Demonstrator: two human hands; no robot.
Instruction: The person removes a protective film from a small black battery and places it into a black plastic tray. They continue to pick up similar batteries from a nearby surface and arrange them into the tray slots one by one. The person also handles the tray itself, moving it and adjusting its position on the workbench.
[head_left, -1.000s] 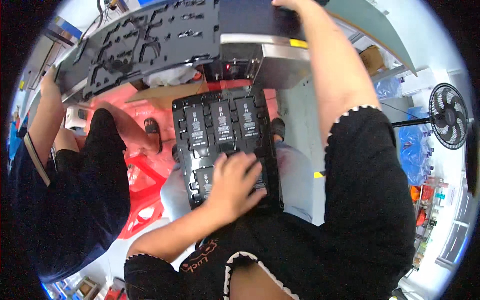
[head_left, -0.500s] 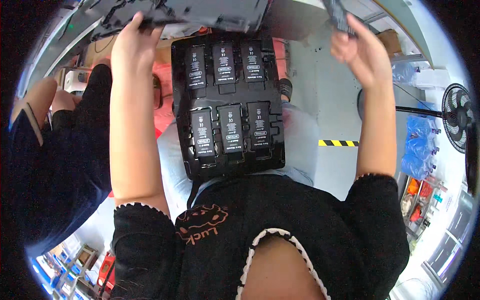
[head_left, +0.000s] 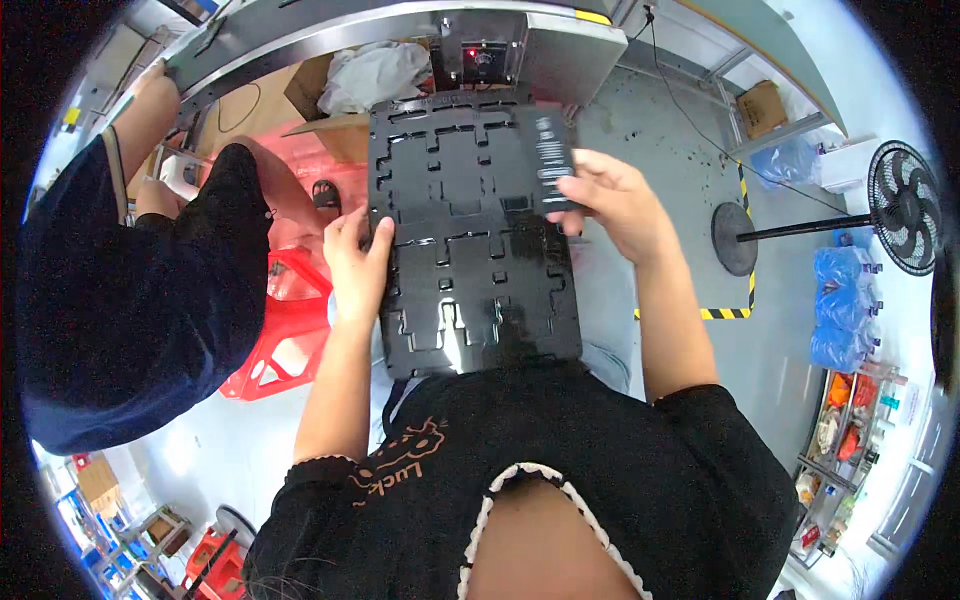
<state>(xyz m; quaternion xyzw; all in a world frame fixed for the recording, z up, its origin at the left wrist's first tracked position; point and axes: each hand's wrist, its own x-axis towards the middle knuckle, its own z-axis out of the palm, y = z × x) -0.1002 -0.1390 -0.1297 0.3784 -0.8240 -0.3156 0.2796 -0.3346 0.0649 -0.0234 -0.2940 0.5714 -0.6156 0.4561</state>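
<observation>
A black moulded plastic tray (head_left: 460, 225) lies across my lap, its recessed pockets bare and shiny. My left hand (head_left: 358, 262) grips its left edge near the middle, thumb on the rim. My right hand (head_left: 610, 200) pinches a flat black battery (head_left: 548, 165) with white print between thumb and fingers. That battery is over the tray's upper right part, tilted a little; whether it touches the tray I cannot tell. Any tray beneath this one is hidden.
Ahead stands a metal machine edge (head_left: 380, 30) with a control box (head_left: 487, 62) and a cardboard box (head_left: 335, 130) below. A co-worker (head_left: 150, 310) sits at left by a red stool (head_left: 285, 335). A black fan (head_left: 900, 205) stands at right.
A black tray held up by my left hand has come down onto my lap, covering the battery-filled one. My right hand has lowered the battery toward me, over the tray.
</observation>
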